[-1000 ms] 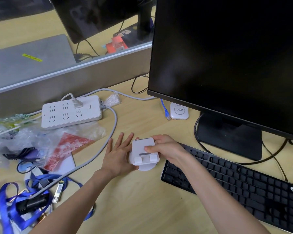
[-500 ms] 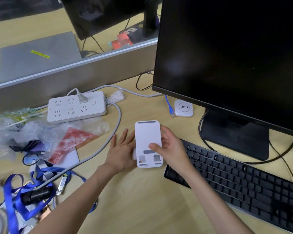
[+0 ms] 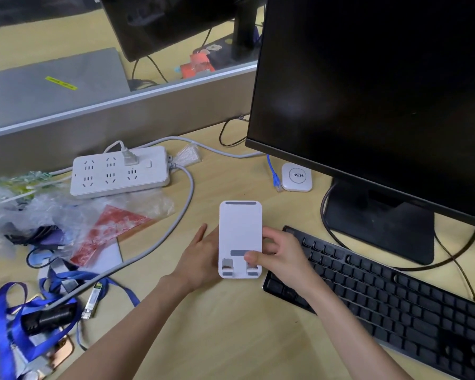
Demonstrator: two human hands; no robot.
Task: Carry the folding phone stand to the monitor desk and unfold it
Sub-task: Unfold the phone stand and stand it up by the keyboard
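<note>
The white phone stand [image 3: 240, 231] has its long back plate raised and facing me, with two small grey-lined hooks at its lower edge. It sits over the wooden desk [image 3: 231, 338] in front of the dark monitor [image 3: 368, 91]. My left hand [image 3: 200, 261] cups the stand's left side and back, fingers spread behind it. My right hand [image 3: 280, 259] grips the right edge, thumb pressed on the lower front near the right hook. The stand's base is hidden behind the plate and my hands.
A black keyboard [image 3: 395, 303] lies right of the stand, the monitor foot [image 3: 379, 223] behind it. A white power strip [image 3: 118, 171] with a grey cable [image 3: 181, 215], plastic bags [image 3: 39, 215], blue lanyards [image 3: 17, 319] and a small white puck [image 3: 296, 176] crowd the left and back.
The plate was folded short and low a second ago; it has been swung up and now stands long and tall between my hands. Both hands kept their hold.
</note>
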